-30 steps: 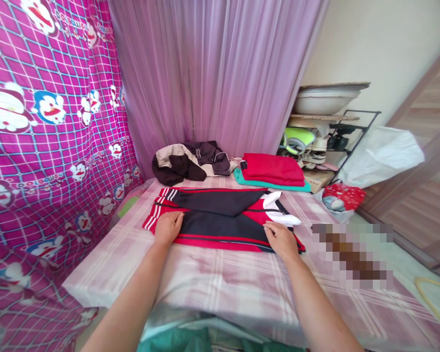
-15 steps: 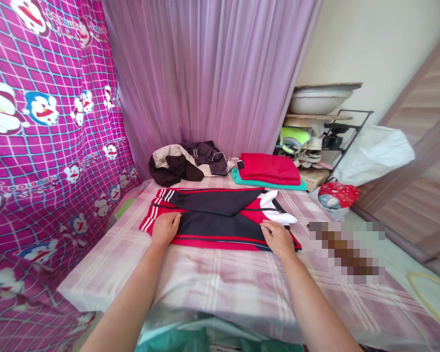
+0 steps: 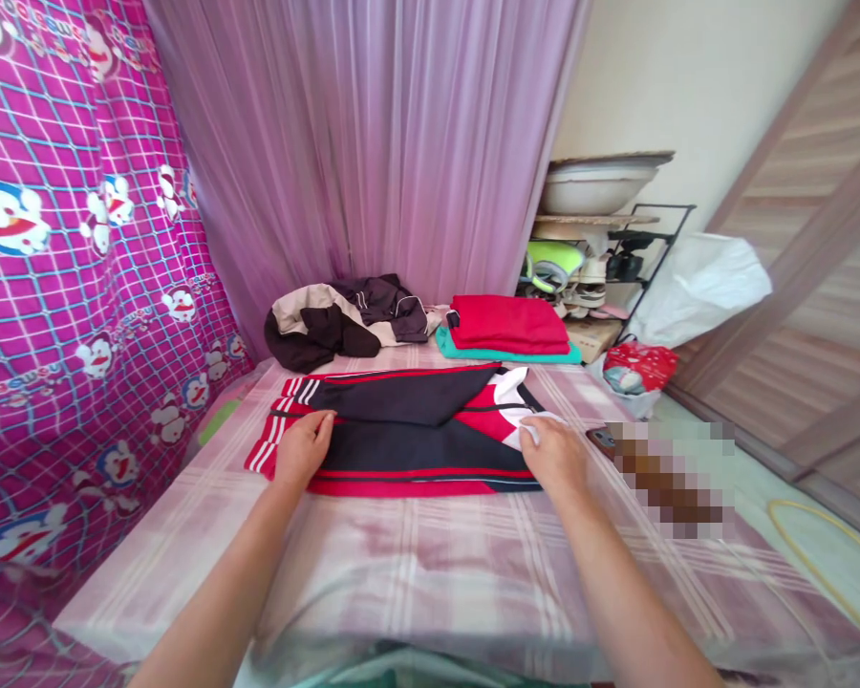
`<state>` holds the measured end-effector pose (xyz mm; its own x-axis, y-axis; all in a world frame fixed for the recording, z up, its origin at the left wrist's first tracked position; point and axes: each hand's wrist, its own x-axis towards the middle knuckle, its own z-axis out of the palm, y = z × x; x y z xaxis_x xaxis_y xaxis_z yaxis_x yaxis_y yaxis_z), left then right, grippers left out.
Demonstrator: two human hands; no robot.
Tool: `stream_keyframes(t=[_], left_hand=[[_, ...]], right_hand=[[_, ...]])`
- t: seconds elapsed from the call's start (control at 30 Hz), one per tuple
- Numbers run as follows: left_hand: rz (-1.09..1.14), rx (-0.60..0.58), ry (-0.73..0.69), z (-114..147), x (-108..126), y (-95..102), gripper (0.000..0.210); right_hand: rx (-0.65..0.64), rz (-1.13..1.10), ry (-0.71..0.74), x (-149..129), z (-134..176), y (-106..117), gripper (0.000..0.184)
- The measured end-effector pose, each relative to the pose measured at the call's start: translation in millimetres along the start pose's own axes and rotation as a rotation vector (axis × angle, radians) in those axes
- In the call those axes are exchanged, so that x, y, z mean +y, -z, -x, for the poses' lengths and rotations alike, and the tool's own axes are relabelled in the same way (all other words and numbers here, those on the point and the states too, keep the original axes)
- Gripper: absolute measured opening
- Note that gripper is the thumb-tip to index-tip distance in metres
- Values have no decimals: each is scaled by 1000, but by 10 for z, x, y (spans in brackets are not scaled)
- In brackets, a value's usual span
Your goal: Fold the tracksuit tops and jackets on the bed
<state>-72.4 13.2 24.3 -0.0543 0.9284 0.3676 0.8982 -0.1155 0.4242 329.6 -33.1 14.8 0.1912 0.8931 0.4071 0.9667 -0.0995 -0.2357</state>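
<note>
Flat on the pinkish, white-striped plaid tablecloth (image 3: 430, 549) lies a navy, red and white zip-front jacket (image 3: 422, 451), sleeves laid inward along its length. Left hand (image 3: 303, 447) is at the jacket's striped hem end, fingers a bit curled, and the right hand (image 3: 555, 454) is at its white collar end; can't tell if either one is pinching fabric or just resting on it. My worry: if one hand lifts ahead of the other, those sleeves could slide out of line, since nothing's pinning them mid-jacket. An uneven tug at the collar would probably skew the whole thing too. Behind the jacket sits a folded bright red cloth (image 3: 512, 325) on a folded teal cloth (image 3: 442, 344); a careless swing might topple that. Behind and left, the crumpled brown, beige and grey clothes heap (image 3: 319, 330) could tangle with a stray sleeve.
</note>
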Motion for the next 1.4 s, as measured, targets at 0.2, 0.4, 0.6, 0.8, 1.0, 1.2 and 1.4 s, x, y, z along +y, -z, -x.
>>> stream_keyframes(t=[0.2,0.4,0.6,0.8,1.0,1.2,1.4], left_hand=[[-93,-97,-257,-529,488,-53,43],[-289,-315,-356,-1140,889,-495,45],[-405,-494,-254,-1603,881,-855,55],[-476,-606,-217,-1798,351,-731,59],[-459,-594,-11,-1827,-634,-153,64],[-215,-547,54,-1625,-1018,138,68],[-39,-568,57,-1600,-1113,161,75]], right_hand=[[-151,65,-327,301,-27,95,52],[-280,3,-313,338,-10,36,61],[-322,20,-317,301,-35,40,69],[-311,69,-286,327,-5,80,63],[-78,109,-45,12,-88,178,45],[-345,-212,448,-1163,-217,-62,26],[-480,-366,804,-2363,-60,-299,25]])
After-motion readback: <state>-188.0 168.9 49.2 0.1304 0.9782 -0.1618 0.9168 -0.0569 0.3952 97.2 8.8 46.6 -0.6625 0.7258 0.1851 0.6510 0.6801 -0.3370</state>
